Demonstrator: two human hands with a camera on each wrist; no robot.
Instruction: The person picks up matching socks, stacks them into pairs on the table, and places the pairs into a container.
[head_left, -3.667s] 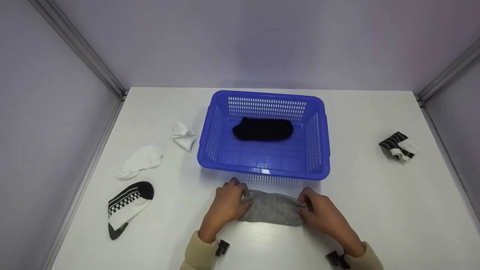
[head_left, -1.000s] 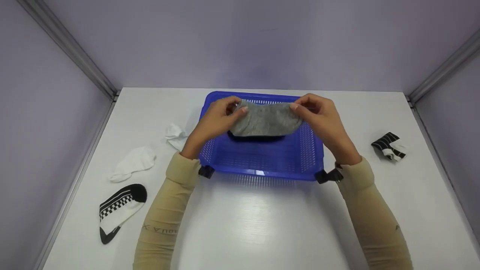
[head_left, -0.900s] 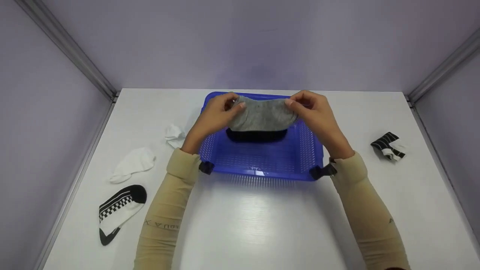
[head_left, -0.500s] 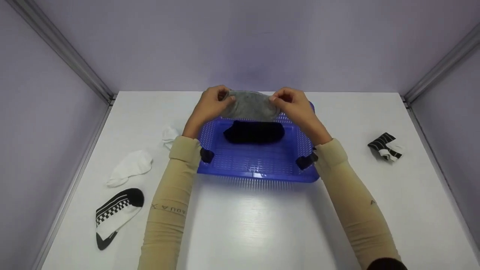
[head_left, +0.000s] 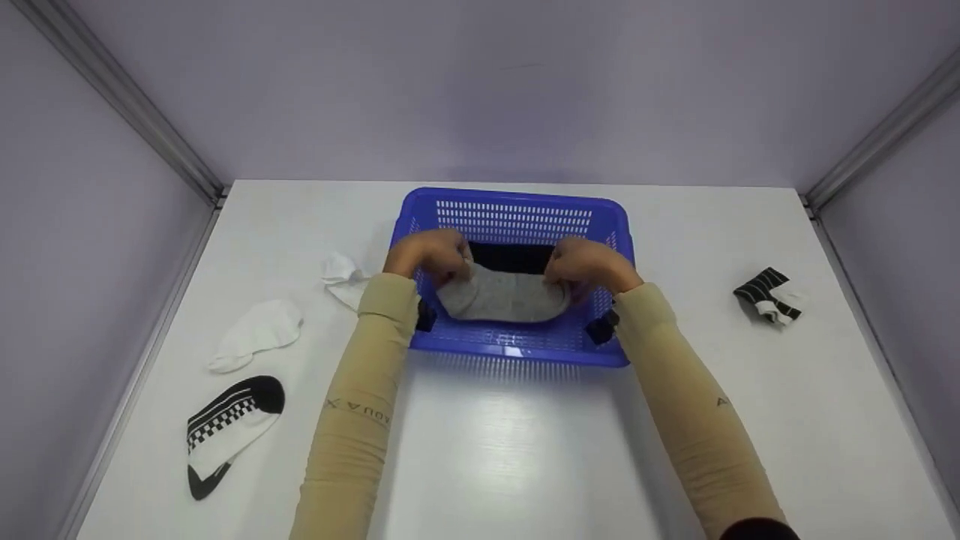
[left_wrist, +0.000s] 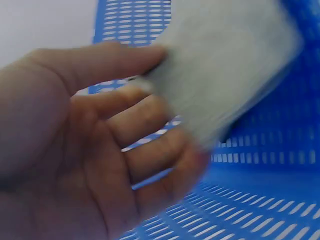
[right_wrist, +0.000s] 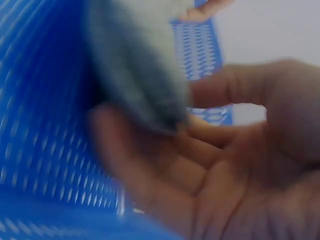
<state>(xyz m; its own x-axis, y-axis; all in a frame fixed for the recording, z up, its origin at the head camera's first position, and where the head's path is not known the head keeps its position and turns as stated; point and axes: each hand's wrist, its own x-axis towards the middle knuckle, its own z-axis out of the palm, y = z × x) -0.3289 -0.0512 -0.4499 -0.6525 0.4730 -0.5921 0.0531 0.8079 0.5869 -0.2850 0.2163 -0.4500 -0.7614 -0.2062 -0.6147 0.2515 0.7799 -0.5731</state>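
A grey sock (head_left: 514, 296) is held by its two ends inside the blue basket (head_left: 525, 358). My left hand (head_left: 435, 253) pinches its left end between thumb and fingers, as the left wrist view also shows with the sock (left_wrist: 225, 65) blurred. At the other end my right hand (head_left: 589, 262) pinches the sock; in the right wrist view the sock (right_wrist: 135, 65) is blurred too. Behind the grey sock lies a black sock (head_left: 514, 257), partly covered by it and the hands. Whether the grey sock touches the basket floor I cannot tell.
Left of the basket lie a crumpled white sock (head_left: 341, 277), a flat white sock (head_left: 256, 335) and a black-and-white checkered sock (head_left: 236, 431). A crumpled black-and-white striped sock (head_left: 769, 296) is at the right. Walls enclose the white table (head_left: 495, 450) behind and on both sides.
Both hands lifted the grey sock from the table in front of the basket, carried it over the basket and black sock, then lowered it inside, nearer the basket's front.
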